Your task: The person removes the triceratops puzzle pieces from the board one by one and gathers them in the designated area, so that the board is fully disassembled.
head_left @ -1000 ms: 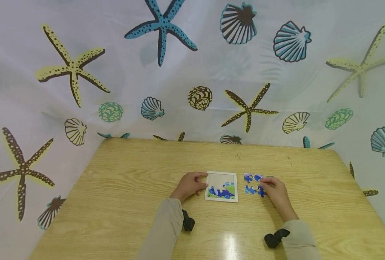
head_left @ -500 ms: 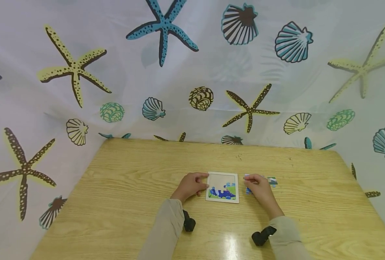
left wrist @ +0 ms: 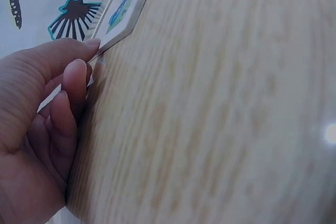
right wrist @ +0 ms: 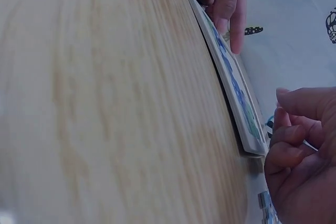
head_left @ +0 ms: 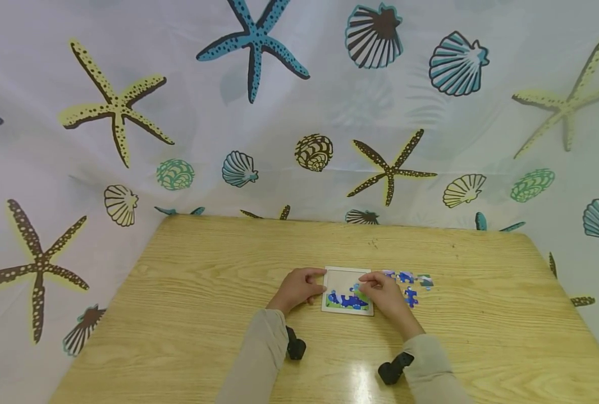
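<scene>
A square jigsaw puzzle board (head_left: 347,312) with a pale rim lies on the table. Blue and green pieces fill its lower part; bare backing shows above. At its left edge, my left hand (head_left: 296,289) holds the board, thumb and index finger on the rim. In the left wrist view, the remaining fingers curl beside the board's corner (left wrist: 116,39). My right hand (head_left: 387,297) is over the board's right side, thumb and index finger pinched together on what seems a small puzzle piece, mostly hidden by the fingertips. Several loose puzzle pieces (head_left: 411,297) lie to the right, partly behind this hand.
The wooden table (head_left: 218,264) has a light grain. A white cloth (head_left: 279,185) printed with starfish and shells hangs behind it and along both sides. Black wrist cameras (head_left: 295,345) sit at both sleeve cuffs.
My right hand has moved left from the loose pieces to the board's right side, uncovering pieces on the right. The left hand has stayed at the board's left edge.
</scene>
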Demonstrator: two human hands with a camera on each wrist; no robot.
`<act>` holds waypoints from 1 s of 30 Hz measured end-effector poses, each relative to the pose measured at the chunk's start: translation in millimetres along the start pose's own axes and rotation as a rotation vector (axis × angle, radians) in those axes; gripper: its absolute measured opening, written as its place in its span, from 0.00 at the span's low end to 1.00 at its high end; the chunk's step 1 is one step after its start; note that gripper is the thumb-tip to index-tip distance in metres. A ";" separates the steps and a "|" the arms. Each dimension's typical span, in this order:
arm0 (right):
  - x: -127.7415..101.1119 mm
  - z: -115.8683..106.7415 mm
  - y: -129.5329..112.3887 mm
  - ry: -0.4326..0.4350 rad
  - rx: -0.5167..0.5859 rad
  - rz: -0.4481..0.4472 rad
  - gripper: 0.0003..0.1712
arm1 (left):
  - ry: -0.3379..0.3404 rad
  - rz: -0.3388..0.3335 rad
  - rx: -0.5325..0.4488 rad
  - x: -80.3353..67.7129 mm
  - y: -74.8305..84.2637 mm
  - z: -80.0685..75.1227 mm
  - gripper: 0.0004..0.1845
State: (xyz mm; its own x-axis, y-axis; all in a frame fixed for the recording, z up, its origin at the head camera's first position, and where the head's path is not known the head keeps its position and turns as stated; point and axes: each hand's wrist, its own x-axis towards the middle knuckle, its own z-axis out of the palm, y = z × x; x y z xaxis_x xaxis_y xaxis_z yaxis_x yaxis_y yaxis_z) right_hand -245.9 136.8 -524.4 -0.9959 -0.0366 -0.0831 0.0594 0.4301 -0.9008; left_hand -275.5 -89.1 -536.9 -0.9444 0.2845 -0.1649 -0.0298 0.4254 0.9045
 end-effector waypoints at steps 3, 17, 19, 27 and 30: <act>-0.9 3.1 -1.7 -0.020 -0.006 0.010 0.10 | 0.002 0.004 -0.005 0.2 0.0 0.0 0.22; -1.6 14.9 0.8 0.036 -0.136 -0.065 0.11 | 0.011 0.003 -0.004 1.5 -1.2 1.4 0.22; -2.2 15.1 0.3 0.040 -0.169 -0.089 0.11 | 0.009 0.000 -0.006 1.9 -1.5 1.4 0.22; 1.3 15.3 -2.8 0.007 -0.233 -0.012 0.11 | 0.009 -0.022 0.005 2.4 -1.2 1.1 0.22; 0.5 15.0 -3.0 0.001 -0.231 -0.016 0.10 | 0.008 -0.026 0.006 1.8 -0.4 1.1 0.22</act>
State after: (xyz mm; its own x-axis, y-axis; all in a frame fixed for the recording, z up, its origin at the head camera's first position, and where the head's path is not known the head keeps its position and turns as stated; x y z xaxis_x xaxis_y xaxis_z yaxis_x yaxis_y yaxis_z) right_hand -245.6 122.0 -528.1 -0.9967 -0.0439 -0.0686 0.0262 0.6246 -0.7805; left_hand -276.8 -87.8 -538.0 -0.9460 0.2664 -0.1848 -0.0521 0.4375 0.8977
